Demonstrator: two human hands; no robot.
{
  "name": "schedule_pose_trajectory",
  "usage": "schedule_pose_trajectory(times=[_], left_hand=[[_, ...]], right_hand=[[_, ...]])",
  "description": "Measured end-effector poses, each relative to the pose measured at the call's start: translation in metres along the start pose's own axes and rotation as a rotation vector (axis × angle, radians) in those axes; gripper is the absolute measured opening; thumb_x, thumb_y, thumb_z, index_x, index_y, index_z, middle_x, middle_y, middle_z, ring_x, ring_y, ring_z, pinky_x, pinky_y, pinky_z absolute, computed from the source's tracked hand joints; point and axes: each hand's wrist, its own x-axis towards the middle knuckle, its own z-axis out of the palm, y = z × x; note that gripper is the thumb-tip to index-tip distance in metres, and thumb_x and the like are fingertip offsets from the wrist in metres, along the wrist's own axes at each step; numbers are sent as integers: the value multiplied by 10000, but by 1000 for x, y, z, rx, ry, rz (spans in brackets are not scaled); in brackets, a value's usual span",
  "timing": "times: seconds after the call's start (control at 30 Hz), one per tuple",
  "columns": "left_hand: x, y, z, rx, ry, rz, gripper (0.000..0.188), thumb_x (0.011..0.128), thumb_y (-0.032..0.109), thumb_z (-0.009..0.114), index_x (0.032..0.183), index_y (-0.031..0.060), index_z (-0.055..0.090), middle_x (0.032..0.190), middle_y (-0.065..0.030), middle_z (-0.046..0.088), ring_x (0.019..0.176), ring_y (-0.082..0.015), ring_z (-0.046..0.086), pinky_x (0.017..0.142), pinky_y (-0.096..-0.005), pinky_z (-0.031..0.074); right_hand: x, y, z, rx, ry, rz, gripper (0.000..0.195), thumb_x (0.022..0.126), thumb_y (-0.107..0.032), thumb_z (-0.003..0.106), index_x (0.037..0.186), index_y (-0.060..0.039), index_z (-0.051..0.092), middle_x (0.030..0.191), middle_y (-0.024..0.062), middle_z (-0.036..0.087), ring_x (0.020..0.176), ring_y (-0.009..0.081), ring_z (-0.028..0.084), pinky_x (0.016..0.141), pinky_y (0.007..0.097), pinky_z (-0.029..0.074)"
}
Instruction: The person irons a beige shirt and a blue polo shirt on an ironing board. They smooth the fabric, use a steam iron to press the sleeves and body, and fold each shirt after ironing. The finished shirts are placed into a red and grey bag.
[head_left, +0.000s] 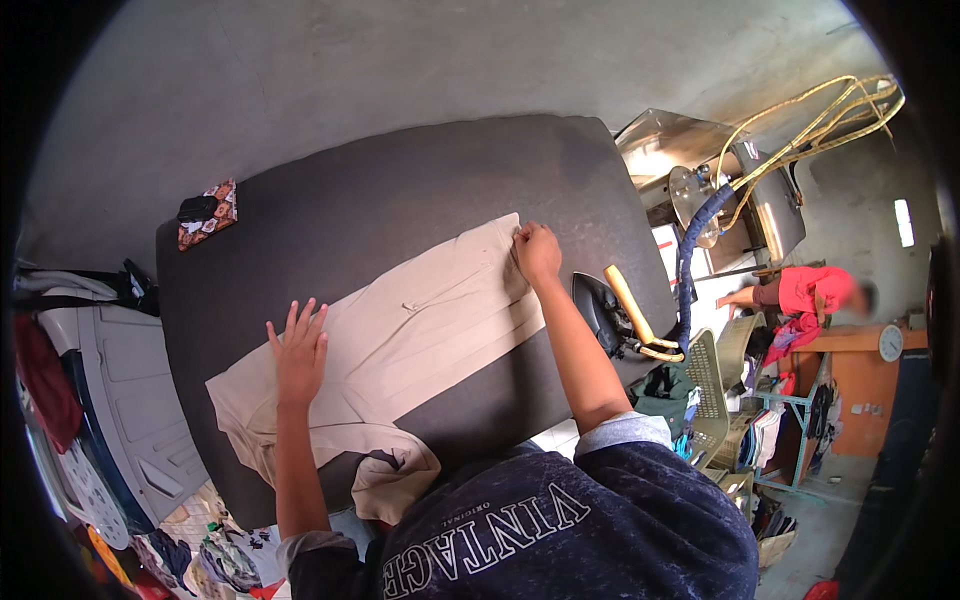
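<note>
A beige cloth garment (420, 315), probably trousers, lies slantwise across a dark padded ironing table (420, 172). One part is laid out lengthwise, with creases and a small raised fold; the rest bunches up near my body. My left hand (300, 352) rests on its left part, fingers spread and palm down. At the far right end, my right hand (538, 251) has its fingers curled on the garment's edge, seemingly pinching it. A steam iron (600, 311) with a light wooden handle lies right of my right forearm, joined to a blue-wrapped hose.
A patterned pad with a black object (198, 209) sits at the table's left back corner. Gold-coloured hoses (810, 142) hang at upper right. Plastic baskets (709, 397) of clothes stand to the right. A person in red (814, 291) stands farther off. A washing machine (139, 405) is at left.
</note>
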Motion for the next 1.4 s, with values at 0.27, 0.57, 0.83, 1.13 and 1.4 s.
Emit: schedule_pose_trajectory(times=[0.27,0.57,0.83,1.13,1.4], left_hand=[[4,15,4,2,-59,26,430,1030,260,369,1448,215,462,1537,-3,372,1464,-237,244,1174,-589,10],[10,20,11,30,-36,152,450,1007,226,444,1455,190,440,1508,22,414,1449,-178,275,1189,-576,35],[7,20,7,2,-98,153,620,915,395,583,1479,211,403,1544,15,359,1465,-205,240,1182,-600,31],[9,29,-20,56,-254,206,929,725,645,676,1500,236,366,1590,-5,264,1489,-228,160,1165,-648,9],[12,56,10,66,-184,258,811,821,607,604,1499,228,368,1590,-28,262,1489,-241,160,1148,-669,-4]], right_hand=[[-4,-14,-6,155,185,26,175,900,-230,620,899,-57,644,975,181,653,963,372,619,806,469,487],[4,2,-7,77,7,-1,191,924,-226,586,921,-35,592,972,184,651,939,368,619,807,471,479],[-24,-30,-53,214,137,-35,201,1015,-233,418,1067,-43,454,928,254,643,887,467,616,753,532,456],[-35,18,-14,-326,17,-125,211,971,-213,501,1102,-48,501,1293,170,547,1083,354,583,857,459,487],[-28,-8,3,-143,-113,-619,536,1020,-456,367,1469,-169,416,1547,118,339,1457,287,250,1205,458,139]])
